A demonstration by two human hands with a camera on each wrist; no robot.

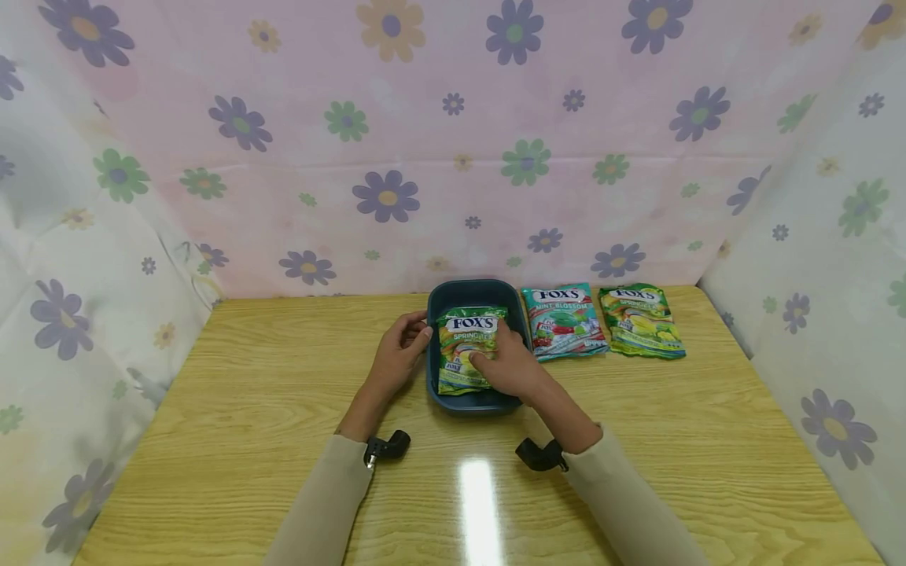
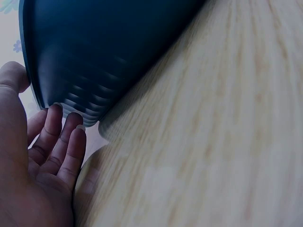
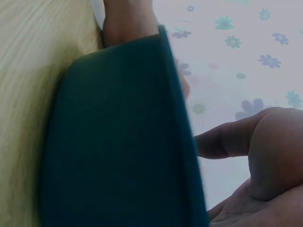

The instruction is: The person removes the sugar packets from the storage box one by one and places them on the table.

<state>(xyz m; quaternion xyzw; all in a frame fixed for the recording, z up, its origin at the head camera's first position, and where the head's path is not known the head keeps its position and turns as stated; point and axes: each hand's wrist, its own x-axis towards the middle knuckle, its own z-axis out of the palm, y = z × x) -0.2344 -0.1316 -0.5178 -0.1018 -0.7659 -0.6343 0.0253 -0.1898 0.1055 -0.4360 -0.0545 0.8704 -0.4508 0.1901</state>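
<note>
The left hand [image 1: 398, 355] grips the dark blue tub [image 1: 476, 407] at its rim, probably to steady it; inside, the right hand [image 1: 517, 368] pinches the Fox's Spring Tea packet [image 1: 460, 339], seemingly to control it.

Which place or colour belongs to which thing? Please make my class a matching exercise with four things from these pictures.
Things
1. Tub
2. Mint Blossom bag
3. Left hand
4. Right hand

Places or colours
A. on the bag inside the tub
B. at the tub's left rim
C. dark blue-green
D. between the tub and the far-right bag

Right pairs: 1-C, 2-D, 3-B, 4-A.
</note>
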